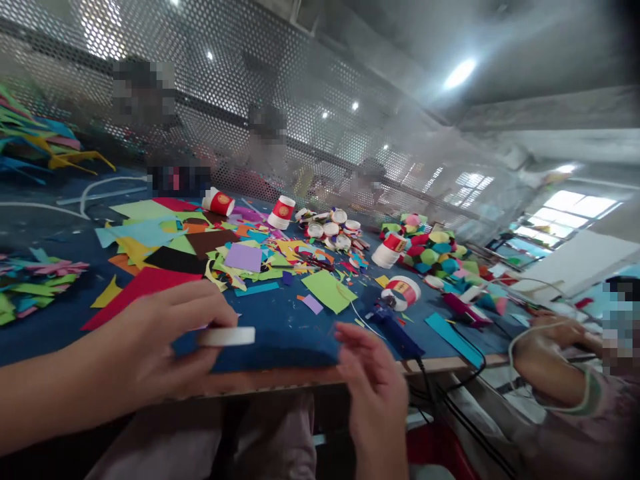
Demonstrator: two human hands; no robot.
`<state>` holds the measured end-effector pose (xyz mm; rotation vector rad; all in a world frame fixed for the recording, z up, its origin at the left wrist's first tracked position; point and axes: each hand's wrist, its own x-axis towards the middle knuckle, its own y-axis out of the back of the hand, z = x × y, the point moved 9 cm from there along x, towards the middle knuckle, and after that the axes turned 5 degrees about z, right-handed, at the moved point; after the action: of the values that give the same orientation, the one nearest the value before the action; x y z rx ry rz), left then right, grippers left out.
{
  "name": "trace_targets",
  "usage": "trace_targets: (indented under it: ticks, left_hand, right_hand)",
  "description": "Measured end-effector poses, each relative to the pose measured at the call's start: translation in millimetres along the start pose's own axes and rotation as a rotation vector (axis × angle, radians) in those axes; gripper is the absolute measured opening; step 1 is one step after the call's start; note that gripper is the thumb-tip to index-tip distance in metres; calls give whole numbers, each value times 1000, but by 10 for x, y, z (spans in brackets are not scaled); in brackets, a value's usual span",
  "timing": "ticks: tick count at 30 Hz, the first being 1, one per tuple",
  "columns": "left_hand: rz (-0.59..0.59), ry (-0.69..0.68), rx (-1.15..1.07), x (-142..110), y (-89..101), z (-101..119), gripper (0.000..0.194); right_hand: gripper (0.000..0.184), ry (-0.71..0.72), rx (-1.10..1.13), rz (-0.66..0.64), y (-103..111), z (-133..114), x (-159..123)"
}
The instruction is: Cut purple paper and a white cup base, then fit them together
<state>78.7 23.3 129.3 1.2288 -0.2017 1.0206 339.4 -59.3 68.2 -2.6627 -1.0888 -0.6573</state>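
Note:
My left hand [173,333] is closed above the table's front edge, gripping a thin white strip-like piece [237,336] between thumb and fingers. Only the end of that piece shows; the fingers cover the rest. To the right, my right hand [375,380] is raised at the edge with fingers loosely curled and thumb apart, and I see nothing in it. Just beyond it lies a blue glue gun [397,330] with a black cord. Red felt-like sheet [150,293] lies behind my left hand. A light green sheet [330,291] and a small lilac piece [313,305] lie farther forward.
Coloured scraps cover the blue tabletop [280,333]. White cylinders with red labels [283,212] stand or lie among them. Round white-rimmed pieces [330,230] are heaped behind, near a multicoloured pile [430,250]. At right are a co-worker's hand [550,333] and a magenta tool [466,309].

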Motion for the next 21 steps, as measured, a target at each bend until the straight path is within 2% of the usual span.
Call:
trace_targets:
  ticks: [3, 5, 6, 8, 10, 13, 15, 18, 21]
  left_hand:
    - [112, 24, 86, 113, 308, -174, 21]
    - [218, 122, 121, 217, 508, -372, 26]
    - [268, 193, 117, 264, 578, -489, 31]
    - [279, 290, 78, 370, 570, -678, 34]
    - [194, 319, 39, 488, 407, -787, 33]
    - [64, 327, -31, 619, 123, -857, 30]
    - [33, 336, -66, 667, 17, -868, 29]
    - [22, 357, -99, 701, -24, -868, 30]
    - [-28, 364, -161, 711, -24, -857, 29]
  right_hand:
    - [26, 192, -91, 275, 528, -110, 252]
    - [26, 240, -109, 315, 643, -168, 408]
    - [25, 252, -126, 286, 614, -198, 481]
    - [24, 270, -196, 141, 387, -263, 592]
    - [20, 297, -278, -80, -2, -325, 618]
    - [13, 384, -345, -404, -628, -433, 482]
    - [12, 444, -359, -573, -966, -494, 340]
    - [12, 492, -374, -721, -1282, -552, 217]
    - [11, 501, -366, -727, -1361, -650, 345]
